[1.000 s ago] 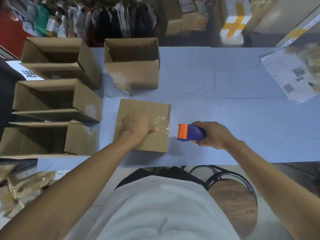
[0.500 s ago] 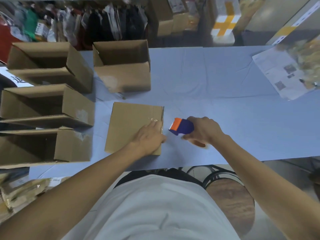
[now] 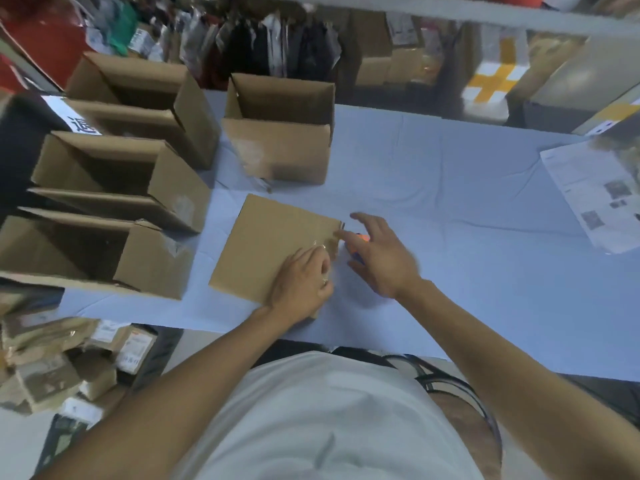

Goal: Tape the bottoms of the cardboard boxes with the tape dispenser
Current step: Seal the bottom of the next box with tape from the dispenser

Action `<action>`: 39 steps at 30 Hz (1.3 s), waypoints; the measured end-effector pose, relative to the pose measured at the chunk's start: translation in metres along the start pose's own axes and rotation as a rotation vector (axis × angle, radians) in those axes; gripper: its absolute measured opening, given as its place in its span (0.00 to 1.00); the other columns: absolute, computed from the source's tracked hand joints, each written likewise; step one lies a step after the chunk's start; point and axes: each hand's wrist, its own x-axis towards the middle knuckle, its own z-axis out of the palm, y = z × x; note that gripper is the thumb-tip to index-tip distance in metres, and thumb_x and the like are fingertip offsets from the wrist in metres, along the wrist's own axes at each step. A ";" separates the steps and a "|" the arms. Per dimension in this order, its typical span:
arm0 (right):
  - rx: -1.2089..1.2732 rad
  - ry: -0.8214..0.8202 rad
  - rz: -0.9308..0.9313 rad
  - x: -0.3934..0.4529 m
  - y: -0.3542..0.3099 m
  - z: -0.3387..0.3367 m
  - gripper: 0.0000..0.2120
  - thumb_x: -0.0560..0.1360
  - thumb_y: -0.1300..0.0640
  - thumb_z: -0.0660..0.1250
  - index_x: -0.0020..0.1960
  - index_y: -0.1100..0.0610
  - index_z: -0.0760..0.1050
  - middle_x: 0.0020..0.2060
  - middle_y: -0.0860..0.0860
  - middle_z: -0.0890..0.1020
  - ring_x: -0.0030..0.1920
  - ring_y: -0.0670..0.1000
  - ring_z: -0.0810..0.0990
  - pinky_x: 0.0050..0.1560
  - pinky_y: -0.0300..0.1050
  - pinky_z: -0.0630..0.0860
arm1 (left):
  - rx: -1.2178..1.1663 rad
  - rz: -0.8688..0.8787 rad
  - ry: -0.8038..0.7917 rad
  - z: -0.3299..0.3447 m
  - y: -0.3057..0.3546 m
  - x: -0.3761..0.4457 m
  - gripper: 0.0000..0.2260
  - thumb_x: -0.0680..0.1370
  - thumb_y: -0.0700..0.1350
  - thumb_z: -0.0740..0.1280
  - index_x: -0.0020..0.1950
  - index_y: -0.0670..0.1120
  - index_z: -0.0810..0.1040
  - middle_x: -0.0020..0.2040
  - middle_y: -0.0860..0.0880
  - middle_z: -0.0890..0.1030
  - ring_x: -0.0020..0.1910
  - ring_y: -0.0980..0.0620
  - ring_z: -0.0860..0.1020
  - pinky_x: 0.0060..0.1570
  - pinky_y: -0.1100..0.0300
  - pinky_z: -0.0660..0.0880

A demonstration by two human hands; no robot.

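Torso in a white shirt fills the bottom of the frame, with both bare forearms reaching up toward a bench draped in pale blue cloth. Left hand rests on the near right corner of a closed cardboard box at centre frame, fingers lightly bent over a shiny strip of clear tape; its grip pinches nothing that can be made out. Right hand, just beside the box's right edge, has its fingers spread and blurred. It covers most of the tape dispenser, of which only a sliver of orange and blue shows; whether the hand touches it cannot be told.

Left of centre, three open boxes lie on their sides in a stack-like row, their dark insides showing no contents. Another open box stands upright at upper centre, its interior shadowed. Printed paper lies at the right edge, partly cut off. Bare cloth stretches between the hands and that paper. Beyond the bench's far edge, hanging garments and cartons are blurred.
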 end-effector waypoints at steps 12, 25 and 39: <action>0.303 0.073 -0.493 0.049 -0.044 -0.015 0.07 0.72 0.63 0.75 0.50 0.57 0.86 0.45 0.50 0.84 0.41 0.56 0.79 0.37 0.49 0.79 | 0.089 -0.072 0.182 -0.051 -0.025 -0.043 0.09 0.73 0.49 0.71 0.52 0.49 0.82 0.46 0.54 0.76 0.50 0.52 0.73 0.42 0.56 0.75; 0.467 0.012 -0.005 0.050 -0.090 -0.079 0.07 0.73 0.62 0.68 0.43 0.52 0.84 0.40 0.46 0.83 0.46 0.50 0.79 0.48 0.51 0.76 | -0.173 -0.193 0.161 -0.120 -0.023 -0.006 0.04 0.71 0.52 0.71 0.39 0.53 0.82 0.38 0.55 0.79 0.41 0.56 0.77 0.45 0.51 0.74; 0.622 -0.150 0.254 0.044 -0.080 -0.055 0.06 0.71 0.46 0.75 0.43 0.48 0.82 0.42 0.43 0.82 0.45 0.42 0.78 0.45 0.37 0.72 | -0.208 -0.248 0.081 -0.102 -0.038 0.002 0.15 0.73 0.49 0.71 0.28 0.59 0.72 0.34 0.58 0.75 0.38 0.57 0.74 0.42 0.54 0.72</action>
